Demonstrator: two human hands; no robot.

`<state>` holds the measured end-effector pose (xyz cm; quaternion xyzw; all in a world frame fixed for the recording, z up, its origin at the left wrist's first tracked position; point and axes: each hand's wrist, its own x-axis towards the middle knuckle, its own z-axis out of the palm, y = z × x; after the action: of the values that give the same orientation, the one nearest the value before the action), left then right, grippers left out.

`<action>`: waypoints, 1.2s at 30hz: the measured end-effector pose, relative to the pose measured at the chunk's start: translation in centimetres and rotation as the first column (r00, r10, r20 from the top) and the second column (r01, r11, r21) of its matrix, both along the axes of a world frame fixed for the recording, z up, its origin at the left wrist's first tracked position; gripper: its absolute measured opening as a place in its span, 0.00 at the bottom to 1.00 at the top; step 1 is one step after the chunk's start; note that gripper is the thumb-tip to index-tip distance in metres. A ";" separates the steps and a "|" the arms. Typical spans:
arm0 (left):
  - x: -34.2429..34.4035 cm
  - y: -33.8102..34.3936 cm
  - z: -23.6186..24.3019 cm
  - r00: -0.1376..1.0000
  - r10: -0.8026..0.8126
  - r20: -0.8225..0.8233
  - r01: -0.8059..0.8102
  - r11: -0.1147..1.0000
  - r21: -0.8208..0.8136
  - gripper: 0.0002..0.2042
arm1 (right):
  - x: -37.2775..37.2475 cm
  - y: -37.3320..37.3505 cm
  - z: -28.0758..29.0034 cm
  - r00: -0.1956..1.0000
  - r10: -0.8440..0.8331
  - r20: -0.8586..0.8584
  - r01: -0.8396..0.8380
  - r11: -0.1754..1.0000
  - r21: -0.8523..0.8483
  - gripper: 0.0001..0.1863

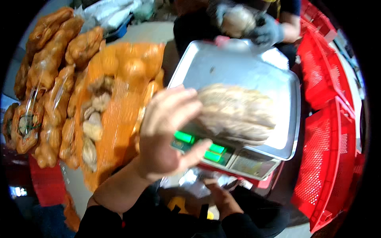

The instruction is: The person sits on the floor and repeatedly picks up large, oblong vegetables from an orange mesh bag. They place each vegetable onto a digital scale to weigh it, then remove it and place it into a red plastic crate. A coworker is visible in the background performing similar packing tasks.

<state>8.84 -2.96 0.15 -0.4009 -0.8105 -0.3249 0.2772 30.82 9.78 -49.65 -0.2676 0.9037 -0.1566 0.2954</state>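
My left hand (170, 135) is raised over the near left part of a weighing scale, fingers apart and slightly curled, beside a long beige-brown lumpy item (238, 113), blurred, on the steel pan (214, 59). Green-lit displays (216, 152) show under the hand. Lower down, my right hand (220, 196) is below the scale's near edge, near crumpled clear plastic (190, 177); its fingertips are too dark and small to make out. An orange mesh sack (115, 142) lies left of my left hand, with pale round produce inside and rough beige pieces showing along its middle.
Several orange bags of produce (47, 67) are piled at the left. Red plastic crates (317, 158) line the right side. Beyond the scale, another person's gloved hands (266, 33) hold a round pale item (238, 22). White wrapped bundles (111, 12) lie at the back left.
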 end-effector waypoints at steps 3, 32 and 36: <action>-0.1 3.8 4.0 0.999 -0.029 -0.013 0.028 0.994 -0.109 0.22 | -1.7 0.8 1.6 0.996 -0.017 0.088 0.016 1.000 0.016 0.17; -13.0 1.4 7.7 0.381 -0.689 0.616 -0.431 0.457 0.778 0.33 | -7.3 -4.9 2.6 0.932 -0.168 0.322 0.198 0.978 -0.062 0.24; 0.9 -9.8 10.8 0.688 -0.536 0.490 -0.272 0.436 0.858 0.32 | -5.8 -3.7 5.6 0.965 0.084 0.247 -0.107 0.991 0.081 0.22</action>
<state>9.73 -12.78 10.94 -0.1028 -0.5131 -0.8485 0.0785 25.06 6.03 -44.02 -0.2754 0.8531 -0.1315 0.4233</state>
